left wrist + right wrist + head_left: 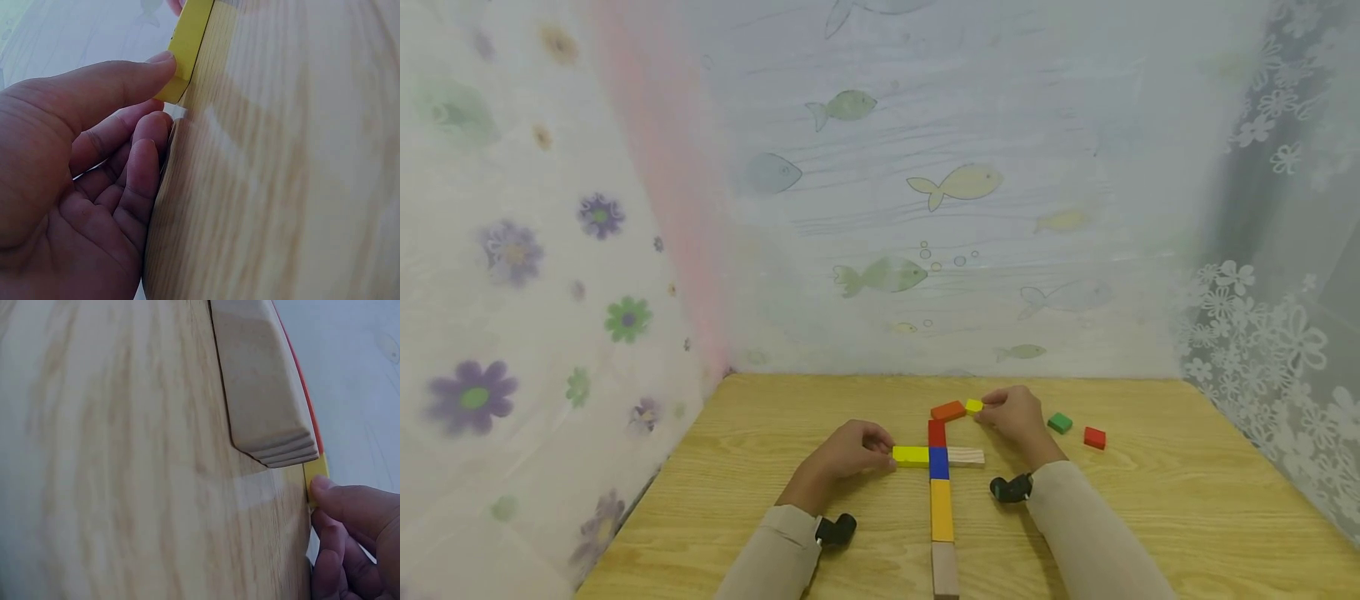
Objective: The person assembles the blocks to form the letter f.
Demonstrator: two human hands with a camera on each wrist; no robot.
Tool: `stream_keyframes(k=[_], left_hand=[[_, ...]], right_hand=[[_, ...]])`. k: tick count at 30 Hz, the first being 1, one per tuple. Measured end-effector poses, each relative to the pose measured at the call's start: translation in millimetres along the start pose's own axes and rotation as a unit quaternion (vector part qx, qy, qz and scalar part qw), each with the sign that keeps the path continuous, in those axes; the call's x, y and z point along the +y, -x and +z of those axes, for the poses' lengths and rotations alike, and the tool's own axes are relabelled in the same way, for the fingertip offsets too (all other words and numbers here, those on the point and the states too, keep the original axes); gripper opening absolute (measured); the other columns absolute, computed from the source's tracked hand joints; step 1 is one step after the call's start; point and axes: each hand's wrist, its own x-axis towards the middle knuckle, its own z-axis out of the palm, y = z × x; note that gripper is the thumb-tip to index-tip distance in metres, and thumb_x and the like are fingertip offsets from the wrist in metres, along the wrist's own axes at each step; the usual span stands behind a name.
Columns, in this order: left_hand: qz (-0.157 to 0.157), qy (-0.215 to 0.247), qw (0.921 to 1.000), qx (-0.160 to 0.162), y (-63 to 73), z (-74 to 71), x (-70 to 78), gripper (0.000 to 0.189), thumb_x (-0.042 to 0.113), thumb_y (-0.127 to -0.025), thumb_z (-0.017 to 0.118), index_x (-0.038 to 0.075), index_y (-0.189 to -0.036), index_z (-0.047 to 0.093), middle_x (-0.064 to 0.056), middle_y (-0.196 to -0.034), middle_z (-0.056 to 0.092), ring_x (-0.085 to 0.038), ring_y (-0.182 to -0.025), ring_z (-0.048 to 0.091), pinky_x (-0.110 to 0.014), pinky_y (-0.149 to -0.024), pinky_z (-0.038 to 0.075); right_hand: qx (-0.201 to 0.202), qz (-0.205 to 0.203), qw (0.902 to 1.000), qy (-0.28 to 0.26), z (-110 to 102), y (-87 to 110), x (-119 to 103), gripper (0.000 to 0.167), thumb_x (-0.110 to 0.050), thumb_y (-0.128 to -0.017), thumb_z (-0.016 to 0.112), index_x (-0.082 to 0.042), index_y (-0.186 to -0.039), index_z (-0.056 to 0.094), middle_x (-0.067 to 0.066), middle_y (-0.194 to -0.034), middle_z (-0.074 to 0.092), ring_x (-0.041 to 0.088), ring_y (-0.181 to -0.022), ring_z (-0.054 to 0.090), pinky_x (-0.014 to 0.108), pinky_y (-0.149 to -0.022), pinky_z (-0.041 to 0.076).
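Note:
Toy wooden blocks lie on the table in a cross-like layout. My left hand (853, 450) pinches the outer end of the long yellow block (912, 456), its thumb on the near side in the left wrist view. Between the thumb and fingers of my right hand (1017, 417) is the small yellow block (973, 407), beside the right end of a tilted orange block (948, 411). A red block (937, 433) stands above the blue block (938, 463) at the crossing. To the right of the blue one extends a plain wood block (966, 456).
Below the blue block run an amber block (942, 510) and a beige block (945, 571) toward the near edge. Loose green (1060, 422) and red (1095, 437) blocks lie right of my right hand. Patterned curtains (955, 317) border the wooden table (760, 408).

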Motion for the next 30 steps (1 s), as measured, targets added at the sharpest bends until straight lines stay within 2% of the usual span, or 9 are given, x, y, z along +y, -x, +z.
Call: stream_keyframes(k=[22, 30], left_hand=[[0.001, -0.007, 1.0000, 0.004, -1.6, 0.4, 1.2, 0.025, 0.019, -0.089, 0.083, 0.009, -0.110, 0.073, 0.001, -0.095, 0.068, -0.015, -0.086, 0.062, -0.028, -0.081, 0.053], [0.005, -0.006, 1.0000, 0.004, -2.1, 0.3, -0.9, 0.026, 0.019, -0.088, 0.084, 0.008, -0.109, 0.073, 0.000, -0.094, 0.068, -0.016, -0.085, 0.062, -0.030, -0.080, 0.054]], right_hand=[[-0.004, -0.010, 0.9999, 0.007, -0.7, 0.7, 2.5, 0.038, -0.023, -0.084, 0.086, -0.006, -0.116, 0.077, 0.012, -0.106, 0.078, 0.030, -0.101, 0.069, 0.047, -0.092, 0.056], [-0.015, -0.015, 0.9997, 0.007, -3.4, 2.8, 0.0, 0.043, -0.022, -0.083, 0.087, -0.003, -0.119, 0.074, 0.014, -0.107, 0.077, 0.026, -0.094, 0.071, 0.042, -0.084, 0.059]])
